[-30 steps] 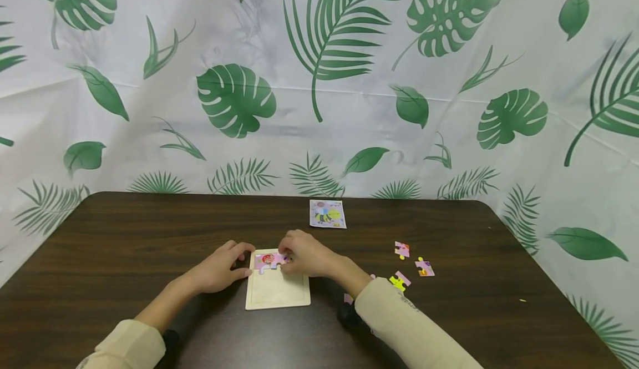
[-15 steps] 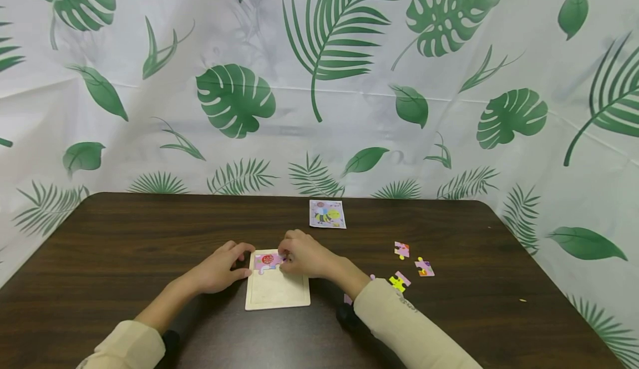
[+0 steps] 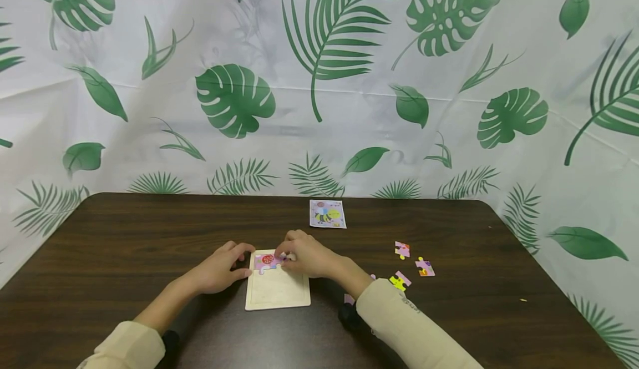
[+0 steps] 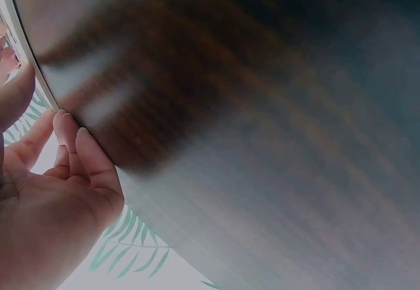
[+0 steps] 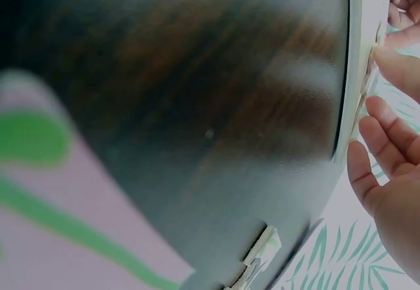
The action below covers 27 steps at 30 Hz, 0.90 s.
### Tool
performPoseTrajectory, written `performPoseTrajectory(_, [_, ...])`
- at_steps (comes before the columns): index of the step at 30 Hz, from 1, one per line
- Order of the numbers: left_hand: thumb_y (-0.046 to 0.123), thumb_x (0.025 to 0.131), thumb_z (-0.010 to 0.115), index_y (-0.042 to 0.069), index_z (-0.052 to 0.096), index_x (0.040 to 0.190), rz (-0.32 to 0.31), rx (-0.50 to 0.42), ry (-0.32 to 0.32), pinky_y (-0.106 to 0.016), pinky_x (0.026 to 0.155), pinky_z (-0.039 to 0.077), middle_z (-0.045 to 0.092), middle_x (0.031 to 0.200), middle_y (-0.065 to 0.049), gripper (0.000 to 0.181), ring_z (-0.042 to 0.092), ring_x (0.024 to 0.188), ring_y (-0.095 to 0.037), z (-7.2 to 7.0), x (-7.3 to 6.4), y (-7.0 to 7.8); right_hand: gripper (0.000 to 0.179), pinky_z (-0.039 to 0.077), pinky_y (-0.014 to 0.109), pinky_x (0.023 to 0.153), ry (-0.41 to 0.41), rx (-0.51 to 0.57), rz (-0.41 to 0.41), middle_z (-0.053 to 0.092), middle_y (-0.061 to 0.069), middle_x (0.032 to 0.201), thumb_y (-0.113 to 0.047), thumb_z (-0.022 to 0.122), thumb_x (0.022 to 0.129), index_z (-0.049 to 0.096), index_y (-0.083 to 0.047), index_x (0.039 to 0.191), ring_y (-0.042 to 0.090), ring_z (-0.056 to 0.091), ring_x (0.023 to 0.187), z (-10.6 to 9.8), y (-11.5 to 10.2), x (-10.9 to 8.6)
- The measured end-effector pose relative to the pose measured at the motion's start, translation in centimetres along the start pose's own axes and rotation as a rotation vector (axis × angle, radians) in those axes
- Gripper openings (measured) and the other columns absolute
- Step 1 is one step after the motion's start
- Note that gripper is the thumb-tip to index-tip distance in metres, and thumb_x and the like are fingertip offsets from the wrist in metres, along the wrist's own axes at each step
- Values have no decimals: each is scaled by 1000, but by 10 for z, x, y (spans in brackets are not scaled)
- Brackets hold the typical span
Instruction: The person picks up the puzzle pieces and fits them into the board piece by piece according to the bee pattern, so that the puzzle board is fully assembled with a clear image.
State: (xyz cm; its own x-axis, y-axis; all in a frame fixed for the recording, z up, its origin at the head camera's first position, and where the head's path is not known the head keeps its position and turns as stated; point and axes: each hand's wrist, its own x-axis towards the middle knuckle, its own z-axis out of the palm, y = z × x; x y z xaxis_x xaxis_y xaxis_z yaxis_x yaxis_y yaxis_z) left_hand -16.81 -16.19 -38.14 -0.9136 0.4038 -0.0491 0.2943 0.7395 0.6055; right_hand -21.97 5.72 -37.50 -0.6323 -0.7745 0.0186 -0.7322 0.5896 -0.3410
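Note:
A square wooden puzzle board (image 3: pixel 278 296) lies on the dark table. Along its far edge sit pink jigsaw pieces (image 3: pixel 267 259) with a red round print. My left hand (image 3: pixel 218 269) holds the board's far left corner, thumb on the left edge and fingers by the corner; its fingertips also meet the board's rim (image 4: pixel 47 93) in the left wrist view. Over the far right part of the board, my right hand (image 3: pixel 309 255) pinches a small jigsaw piece (image 3: pixel 285 256) between thumb and fingers, low against the board. Most of that piece is covered by the fingers.
Several loose jigsaw pieces (image 3: pixel 425 268) lie to the right, some partly hidden behind the right sleeve. A blurred pink and green piece (image 5: pixel 79 205) looms close in the right wrist view. A bee picture card (image 3: pixel 327 214) lies near the table's far edge, before a leaf-print cloth (image 3: pixel 319 136).
The right fingers have shifted slightly on the board, and more of the piece's pale edge shows between them. The left hand and board have stayed in place.

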Motion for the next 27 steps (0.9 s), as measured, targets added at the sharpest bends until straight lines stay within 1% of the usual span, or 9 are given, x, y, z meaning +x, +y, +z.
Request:
performPoseTrajectory(4, [18, 86, 64, 4, 50, 119, 18, -4, 1, -39, 70, 41, 47, 95, -9, 39, 47, 80, -21, 0, 0, 0, 15, 35, 23, 72, -2, 4, -9, 53, 1, 91, -17, 67, 84, 69, -13, 99, 13, 45, 87, 0, 1, 0])
performPoseTrajectory(8, [18, 85, 65, 3, 50, 119, 23, -7, 5, -39, 70, 41, 47, 95, -8, 40, 47, 80, -21, 0, 1, 0, 15, 35, 22, 72, -3, 5, -8, 54, 1, 90, -17, 67, 84, 69, -14, 98, 13, 45, 86, 1, 2, 0])
performPoseTrajectory(11, [18, 85, 65, 4, 50, 119, 21, -6, 6, -39, 70, 41, 47, 95, -8, 39, 48, 80, -21, 1, 0, 0, 15, 34, 23, 71, -6, -1, -6, 54, 1, 91, -17, 67, 84, 69, -14, 99, 13, 45, 86, 1, 1, 0])
performPoseTrajectory(18, [18, 85, 65, 3, 50, 118, 25, -4, 2, -40, 72, 42, 47, 94, -9, 40, 49, 81, -22, 1, 1, -1, 23, 31, 22, 70, -41, -18, -10, 53, 2, 92, -16, 66, 84, 69, -17, 107, 12, 42, 84, -1, 0, 0])
performPoseTrajectory(27, [16, 84, 66, 3, 51, 117, 23, 1, 8, -40, 72, 42, 47, 94, -9, 39, 49, 82, -22, 0, 0, 1, 22, 31, 23, 69, -57, 6, -12, 53, 2, 92, -16, 67, 84, 70, -16, 106, 13, 42, 85, -2, 2, 2])
